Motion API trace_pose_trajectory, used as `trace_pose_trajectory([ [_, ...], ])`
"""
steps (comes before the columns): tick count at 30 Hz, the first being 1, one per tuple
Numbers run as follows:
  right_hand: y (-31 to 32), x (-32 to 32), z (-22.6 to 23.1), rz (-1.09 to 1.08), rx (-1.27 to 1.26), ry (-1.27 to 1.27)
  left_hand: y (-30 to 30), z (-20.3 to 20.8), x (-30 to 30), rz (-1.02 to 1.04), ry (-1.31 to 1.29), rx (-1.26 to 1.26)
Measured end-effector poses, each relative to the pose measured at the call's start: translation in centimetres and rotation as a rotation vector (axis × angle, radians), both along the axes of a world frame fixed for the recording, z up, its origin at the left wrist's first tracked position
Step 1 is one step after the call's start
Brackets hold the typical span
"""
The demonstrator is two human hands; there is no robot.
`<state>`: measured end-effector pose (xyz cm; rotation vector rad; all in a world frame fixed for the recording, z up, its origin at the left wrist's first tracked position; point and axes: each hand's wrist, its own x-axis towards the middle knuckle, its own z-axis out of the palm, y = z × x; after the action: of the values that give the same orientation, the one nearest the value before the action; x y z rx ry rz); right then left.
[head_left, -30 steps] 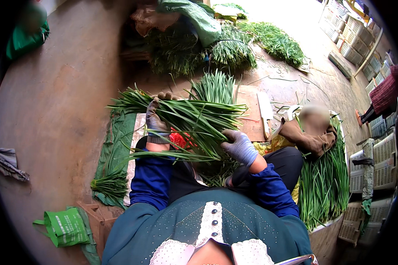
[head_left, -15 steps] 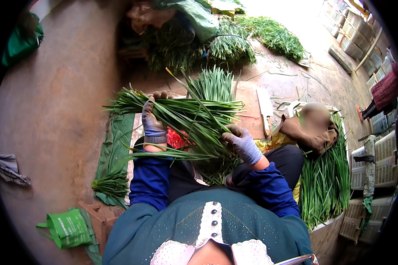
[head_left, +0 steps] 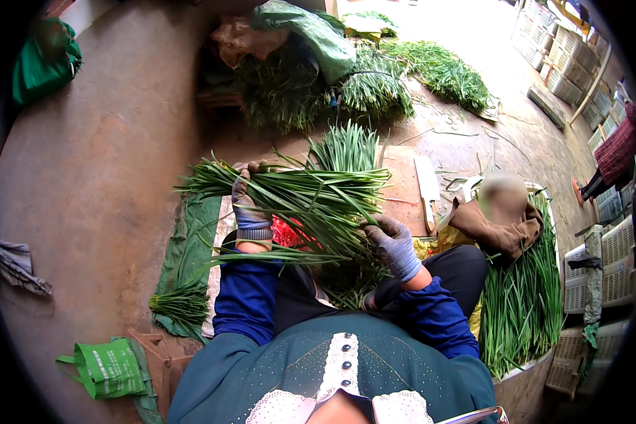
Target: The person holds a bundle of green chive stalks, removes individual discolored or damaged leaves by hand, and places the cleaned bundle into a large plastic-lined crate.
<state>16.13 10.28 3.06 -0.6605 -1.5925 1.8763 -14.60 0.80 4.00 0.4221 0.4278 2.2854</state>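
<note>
A loose bunch of long green garlic chives (head_left: 311, 194) lies across in front of me, above my lap. Gloved, my left hand (head_left: 246, 205) wraps round its left part. My right hand (head_left: 394, 247), also gloved, is closed at the lower right of the bunch, its fingertips pinching leaves there. Just beyond is another pile of chives (head_left: 350, 145), beside a wooden board (head_left: 401, 173) with a broad knife (head_left: 427, 187) on it. Some red material (head_left: 284, 232) shows beneath the held bunch.
To my right, a white-rimmed container (head_left: 519, 311) holds more chives, with a brown cloth (head_left: 498, 230) on top. A small bunch (head_left: 180, 304) rests on green sheeting (head_left: 187, 240) at left. Plastic crates (head_left: 618, 251) stand far right; a person (head_left: 615, 145) is near them.
A yellow-tipped leaf that stuck up above the bunch no longer does. The leaves have shifted between my hands, which keep their hold. The whole view has moved slightly.
</note>
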Motion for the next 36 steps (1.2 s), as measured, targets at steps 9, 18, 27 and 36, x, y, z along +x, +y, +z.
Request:
trace_pose_trajectory([
  [9,0.2,2.5,1.4,0.006,0.711,0.002,-0.9,-0.4,-2.0,0.117,-0.061,0.049],
  [18,0.5,6.2,-1.2,0.846,1.193,-0.973,-3.5,1.0,-4.3,0.125,-0.059,0.170],
  [27,1.8,-0.8,6.1,-0.053,1.017,-0.144,-3.0,1.5,-3.0,0.054,-0.069,0.231],
  [36,1.0,-5.9,3.8,-0.199,1.256,-0.506,-1.1,1.5,-1.3,0.103,-0.072,0.038],
])
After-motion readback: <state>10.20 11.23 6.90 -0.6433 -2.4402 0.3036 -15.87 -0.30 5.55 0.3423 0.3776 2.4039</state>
